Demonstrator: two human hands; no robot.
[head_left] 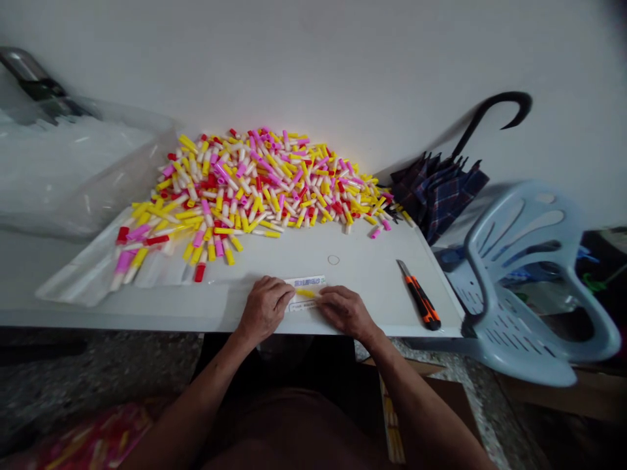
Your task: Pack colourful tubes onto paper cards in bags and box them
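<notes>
Near the front edge of the white table (245, 264), my left hand (267, 307) and my right hand (347, 311) face each other over a small printed label (309, 282). Between their fingertips lies a yellow and white tube (306, 293); the fingers of both hands are closed on its ends. The label lies flat under the tube, with blue characters on it. Behind the hands is a big heap of small tubes (264, 183) with yellow, red, pink and white parts. Clear plastic sleeves (161, 267) lie at the heap's left front, with some tubes on them.
An orange and black box cutter (420, 295) lies at the table's right, and a rubber band (334, 260) in the middle. A plaid umbrella (435, 186) leans on the wall. Beside the table stands a light blue chair (526, 261). A large clear bag (83, 170) is at the left.
</notes>
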